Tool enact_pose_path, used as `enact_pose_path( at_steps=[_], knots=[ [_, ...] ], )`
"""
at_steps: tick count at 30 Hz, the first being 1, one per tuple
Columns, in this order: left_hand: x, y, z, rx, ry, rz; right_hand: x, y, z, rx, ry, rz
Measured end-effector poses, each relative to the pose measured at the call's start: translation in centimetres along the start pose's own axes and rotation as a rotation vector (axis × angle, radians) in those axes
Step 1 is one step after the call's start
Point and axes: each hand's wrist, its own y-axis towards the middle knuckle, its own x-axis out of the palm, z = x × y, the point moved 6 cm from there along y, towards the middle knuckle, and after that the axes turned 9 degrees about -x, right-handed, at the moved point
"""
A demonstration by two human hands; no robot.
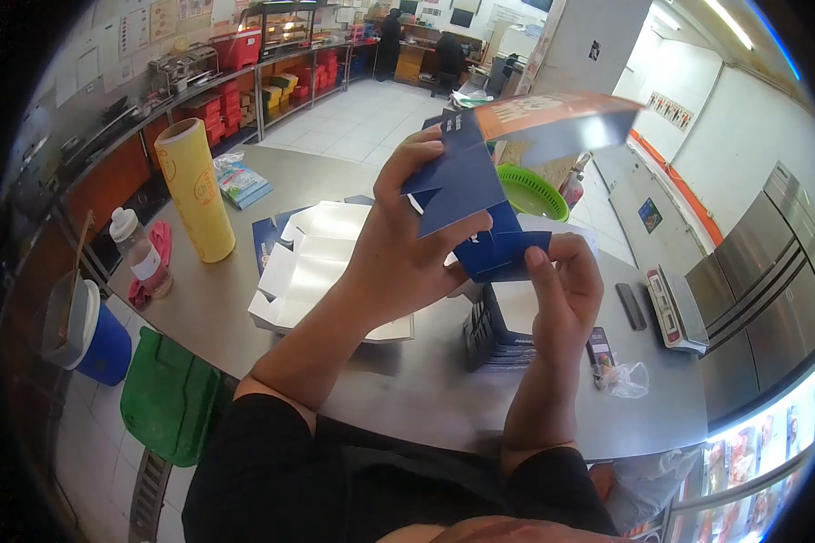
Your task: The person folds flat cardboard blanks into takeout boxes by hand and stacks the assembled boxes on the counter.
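Observation:
Raised over the steel table, my left hand [407, 240] grips a partly folded blue and orange cardboard box [466, 185]. My right hand [566, 281] pinches a blue flap of the same box, thumb on its near side. Beneath and left of my hands lie open white-lined boxes [321, 258], partly covered by my left forearm. Below my right hand stands a stack of dark blue folded cartons [498, 339], its right side hidden by that hand.
A yellow film roll [196, 190], a spray bottle [140, 253] and a blue packet [243, 184] stand at left. A green basket [530, 192] is beyond my hands. Phone [599, 348], dark bar [631, 306] and scale [675, 308] lie right. Two people work far back.

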Motion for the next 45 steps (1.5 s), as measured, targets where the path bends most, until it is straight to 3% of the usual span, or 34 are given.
enact_pose_path(
  at_steps=[3,6,9,13,18,20,24,27,32,37,40,42,45],
  knots=[
    [-0.2,0.2,0.5,-0.001,0.041,0.027,-0.2,0.1,-0.1,-0.028,-0.088,0.003],
    [0.8,0.1,0.4,-0.012,0.012,-0.072,0.7,0.4,-2.3,-0.122,-0.428,-0.093],
    [1.4,-0.2,1.3,0.073,0.083,-0.194,1.3,0.4,-3.6,-0.427,-0.701,-0.170],
    [1.2,-0.4,2.2,0.078,0.130,-0.234,-0.2,0.5,-3.3,-0.423,-0.621,-0.176],
    [1.8,-1.5,4.1,0.162,0.208,-0.341,-2.6,-0.5,-3.4,-0.130,0.074,0.025],
    [1.3,-1.5,4.9,0.151,0.093,-0.453,-2.1,-0.4,-5.1,-0.043,0.002,0.068],
    [0.4,-1.5,6.1,0.084,-0.089,-0.597,-3.2,-0.2,-3.7,0.014,0.057,-0.157],
    [0.1,-1.6,6.1,0.061,-0.099,-0.625,-2.8,0.1,-4.9,-0.101,-0.125,-0.321],
    [-0.2,-1.4,6.0,0.086,-0.017,-0.572,-2.0,-0.6,-5.5,-0.007,-0.185,-0.273],
    [-0.2,-1.3,5.9,0.066,-0.024,-0.524,-0.8,-1.2,-7.6,-0.427,-0.505,-0.268],
    [-0.1,-1.6,6.0,0.092,0.076,-0.474,-0.8,-0.7,-7.9,-0.160,-0.532,-0.284],
    [0.9,-2.3,6.2,0.138,0.116,-0.384,-0.9,-1.0,-7.8,-0.092,-0.323,-0.210],
    [2.7,-3.1,6.7,0.094,-0.161,-0.255,-0.7,-2.3,-7.5,-0.083,-0.241,0.030]
  ],
)
